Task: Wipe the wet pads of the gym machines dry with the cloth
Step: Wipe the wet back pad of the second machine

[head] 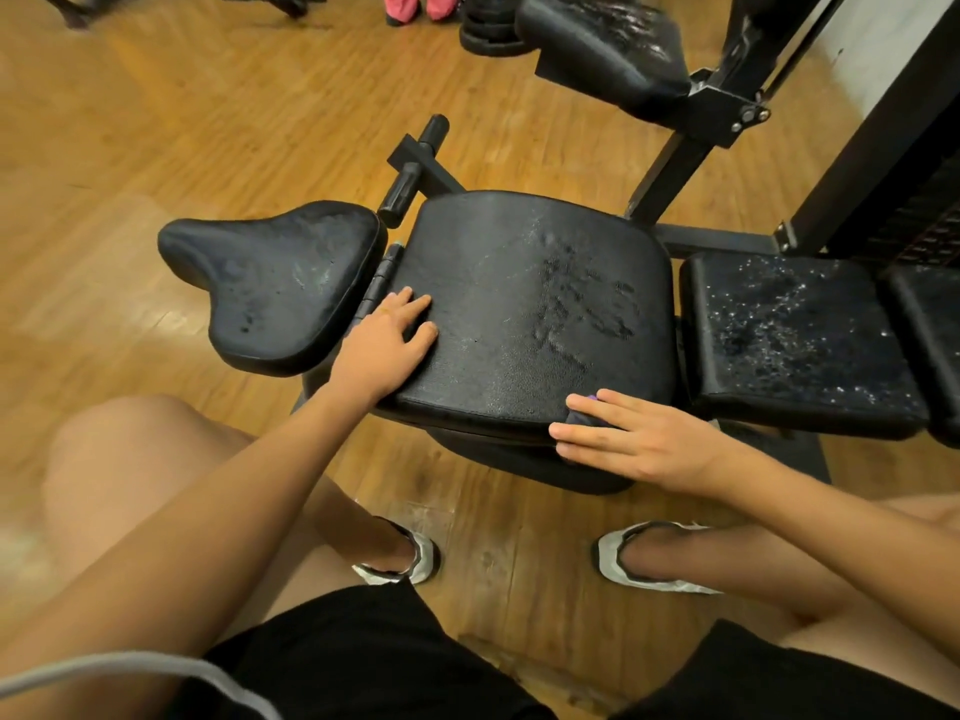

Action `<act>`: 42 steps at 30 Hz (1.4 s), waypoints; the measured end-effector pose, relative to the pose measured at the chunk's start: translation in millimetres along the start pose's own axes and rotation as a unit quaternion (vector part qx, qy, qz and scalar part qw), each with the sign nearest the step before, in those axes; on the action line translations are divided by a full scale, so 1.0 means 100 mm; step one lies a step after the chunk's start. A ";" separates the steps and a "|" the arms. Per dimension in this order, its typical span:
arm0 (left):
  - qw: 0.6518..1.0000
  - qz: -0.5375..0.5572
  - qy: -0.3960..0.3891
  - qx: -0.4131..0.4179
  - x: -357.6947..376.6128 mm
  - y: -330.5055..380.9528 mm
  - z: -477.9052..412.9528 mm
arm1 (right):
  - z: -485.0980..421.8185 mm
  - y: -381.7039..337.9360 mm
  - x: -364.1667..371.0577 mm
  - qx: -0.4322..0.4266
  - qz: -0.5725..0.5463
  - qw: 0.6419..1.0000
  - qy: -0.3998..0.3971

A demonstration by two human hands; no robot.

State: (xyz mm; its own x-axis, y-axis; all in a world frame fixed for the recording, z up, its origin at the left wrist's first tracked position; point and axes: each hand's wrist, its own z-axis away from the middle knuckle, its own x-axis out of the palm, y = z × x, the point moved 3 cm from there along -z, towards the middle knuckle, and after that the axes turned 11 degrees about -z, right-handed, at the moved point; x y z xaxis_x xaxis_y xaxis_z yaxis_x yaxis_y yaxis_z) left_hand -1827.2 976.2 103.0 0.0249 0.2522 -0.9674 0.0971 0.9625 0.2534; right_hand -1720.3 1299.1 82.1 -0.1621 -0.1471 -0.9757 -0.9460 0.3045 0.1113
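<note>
Wood floor [208, 122], wt plates [483, 28]

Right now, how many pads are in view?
5: left pad, middle pad, wet right pad, edge pad cut off far right, top pad. More may be hidden.

The middle pad [530, 304] is black, wide and rounded, and it lies flat; its surface is mostly dull, with wet smears on the right half. The left pad [270, 283], saddle-shaped, sits just beside it and has a faint sheen. The right pad [800, 345] is rectangular and covered with many shining drops. The far pad [602, 44], tilted, also glistens wet. The cloth [579, 419], dark with a purple bit, is mostly hidden under the right hand [644, 439] at the near right edge of the middle pad
</note>
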 end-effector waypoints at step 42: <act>0.981 -0.186 0.030 -0.053 -0.04 -1.16 -0.02 | -2.03 -0.52 0.17 0.095 0.038 0.987 -0.125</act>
State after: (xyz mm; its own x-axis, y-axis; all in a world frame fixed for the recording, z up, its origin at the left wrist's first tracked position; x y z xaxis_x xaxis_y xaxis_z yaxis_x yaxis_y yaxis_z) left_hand -1841.1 863.6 77.2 -0.0523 -0.1159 -0.9919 -0.0164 0.9932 -0.1152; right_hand -1730.8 1089.5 97.7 -0.1329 0.1131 -0.9847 -0.8600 0.4806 0.1713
